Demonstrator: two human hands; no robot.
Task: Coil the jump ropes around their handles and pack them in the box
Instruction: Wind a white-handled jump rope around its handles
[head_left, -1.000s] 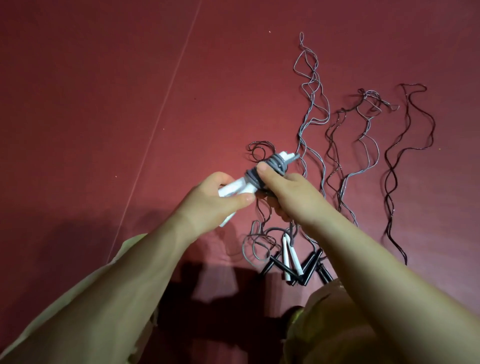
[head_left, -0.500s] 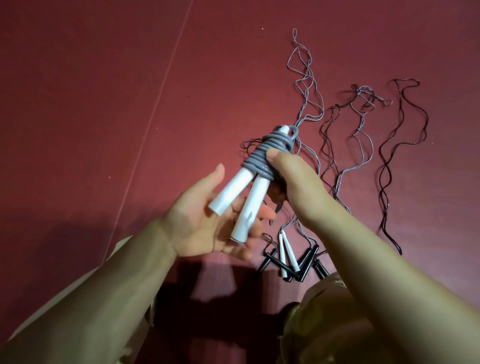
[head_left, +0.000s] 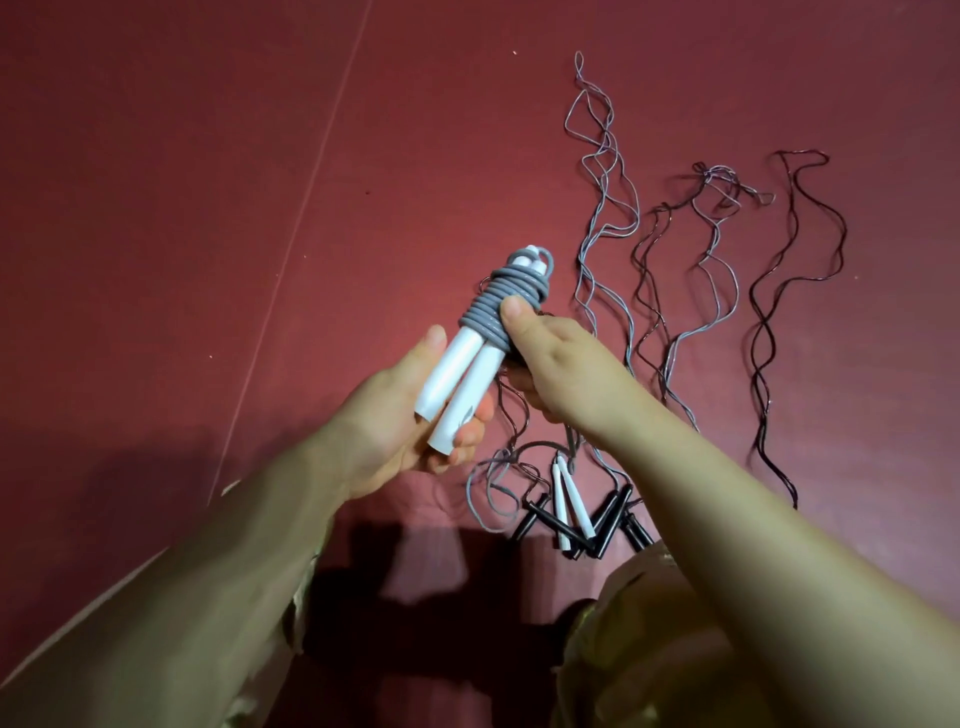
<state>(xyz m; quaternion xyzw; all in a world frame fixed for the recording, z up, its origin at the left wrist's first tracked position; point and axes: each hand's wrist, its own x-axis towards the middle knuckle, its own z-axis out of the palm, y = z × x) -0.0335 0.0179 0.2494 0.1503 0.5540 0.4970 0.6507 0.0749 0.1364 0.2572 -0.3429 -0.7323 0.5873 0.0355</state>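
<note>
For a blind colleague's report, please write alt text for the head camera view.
Two hands hold a jump rope with grey cord coiled round its white handles: the right hand grips the coil, the left hand supports the handle ends. Uncoiled ropes lie on the red floor.

One coiled jump rope (head_left: 498, 306), two hands (head_left: 561, 374), several loose ropes (head_left: 608, 218)

dark red floor (head_left: 208, 208) w/ pale seam (head_left: 291, 260)

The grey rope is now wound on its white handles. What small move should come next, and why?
Probably carry the coiled grey rope toward the box, which is out of view. The right hand pinches the coil, the left hand cradles the white handles, and no loose tail shows.
</note>
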